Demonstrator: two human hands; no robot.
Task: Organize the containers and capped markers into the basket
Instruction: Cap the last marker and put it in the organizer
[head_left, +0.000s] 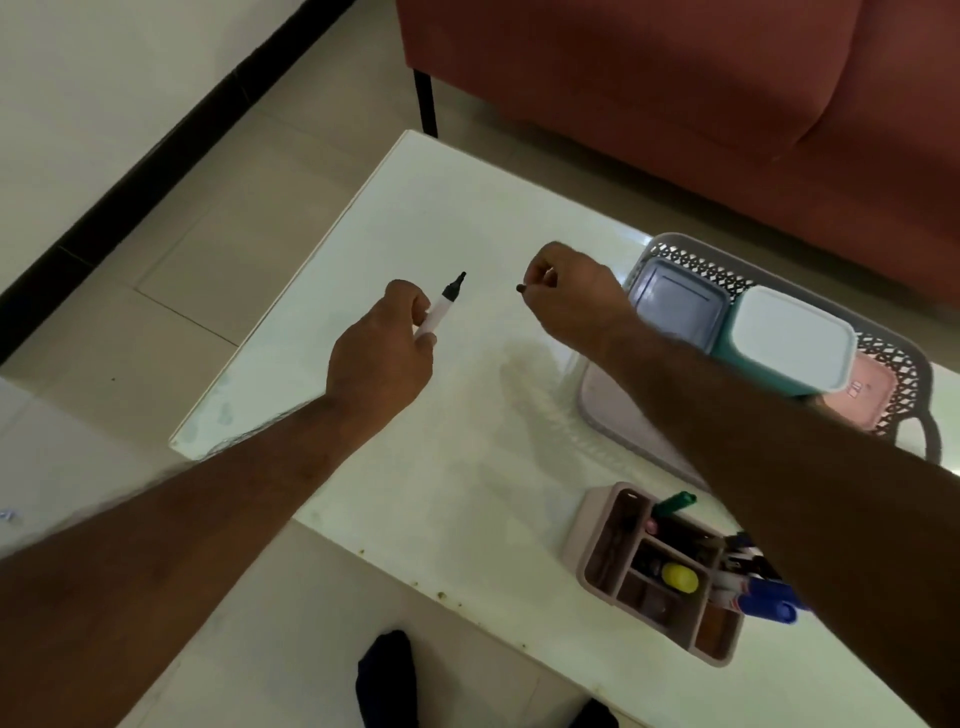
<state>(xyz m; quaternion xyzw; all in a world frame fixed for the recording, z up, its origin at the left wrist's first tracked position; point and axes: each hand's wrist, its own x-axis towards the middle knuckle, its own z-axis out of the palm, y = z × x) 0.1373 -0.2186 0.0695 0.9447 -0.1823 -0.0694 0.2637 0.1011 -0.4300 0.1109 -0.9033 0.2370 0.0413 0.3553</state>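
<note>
My left hand (382, 345) grips a white marker (442, 307) whose black tip is bare and points up and to the right. My right hand (563, 296) pinches a small dark marker cap (521, 287), a short gap right of the tip. Both are held above the white table (415, 218). A grey lattice basket (691, 254) stands at the right behind my right forearm. It holds a blue-grey lidded container (680, 304), a teal container with a white lid (789, 338) and a pink container (872, 397).
A pink divided organizer (602, 540) stands near the table's front right edge, with a green marker (675, 503), blue markers (763, 603) and a yellow item (679, 578) in it. A red sofa (675, 78) stands behind the table. Tiled floor lies to the left.
</note>
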